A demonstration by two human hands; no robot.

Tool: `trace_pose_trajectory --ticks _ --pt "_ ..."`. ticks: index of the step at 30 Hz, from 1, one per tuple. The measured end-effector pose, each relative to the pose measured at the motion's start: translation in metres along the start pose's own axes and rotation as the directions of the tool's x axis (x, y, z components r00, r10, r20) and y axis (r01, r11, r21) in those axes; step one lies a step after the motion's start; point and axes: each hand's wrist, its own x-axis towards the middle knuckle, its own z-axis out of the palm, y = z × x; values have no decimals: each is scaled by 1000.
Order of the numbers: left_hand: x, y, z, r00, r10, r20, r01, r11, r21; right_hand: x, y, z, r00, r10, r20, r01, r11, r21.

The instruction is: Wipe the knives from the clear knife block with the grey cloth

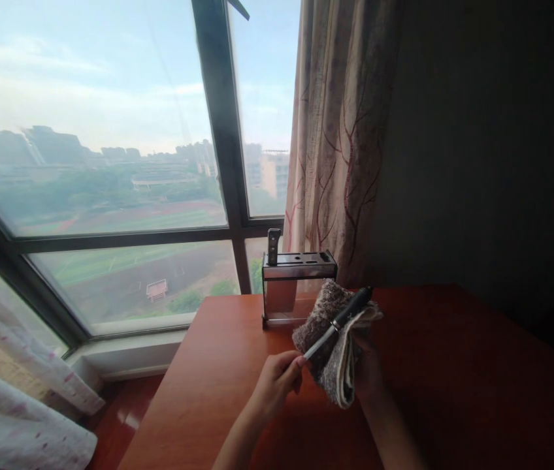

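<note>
My left hand (281, 378) is closed, thumb and fingers pinching the lower end of a black-handled tool (350, 310). A metal band joins its handle to a narrow, pale metal shaft; whether this is a knife blade or a sharpening rod I cannot tell. The tool lies slanted across a folded grey-brown towel (323, 313), handle up to the right. Behind the towel's right side, my right hand (368, 372) supports it, with most fingers hidden. Just beyond stands a clear-sided knife block (279, 294) with slots in its top. One dark, riveted knife handle (273, 245) rises from its left end.
A reddish-brown wooden table (208, 365) lies under both hands. Past its far edge are a large window (110, 189) with dark frames and a patterned curtain (338, 130). Another pale curtain (17, 424) hangs at lower left. The right side is dark.
</note>
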Motion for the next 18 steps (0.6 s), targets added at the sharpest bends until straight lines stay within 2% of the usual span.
trace_pose_trajectory --ticks 3,7,13,16,18 --pt "1 -2 4 999 -52 9 53 994 -92 -3 0 2 1000 10 16 -10 999 44" --pt "1 -4 7 995 -82 53 87 992 -90 -7 4 2 993 -115 -22 116 993 38" --pt "3 -7 4 995 -85 46 88 993 -77 -3 7 7 953 -293 -83 271 940 -207" --pt "4 -7 2 999 -17 -33 17 1000 -21 2 6 10 890 -445 -96 374 835 -404" --pt "5 -6 1 993 56 -105 -49 997 64 5 6 11 869 -487 -85 388 779 -493"
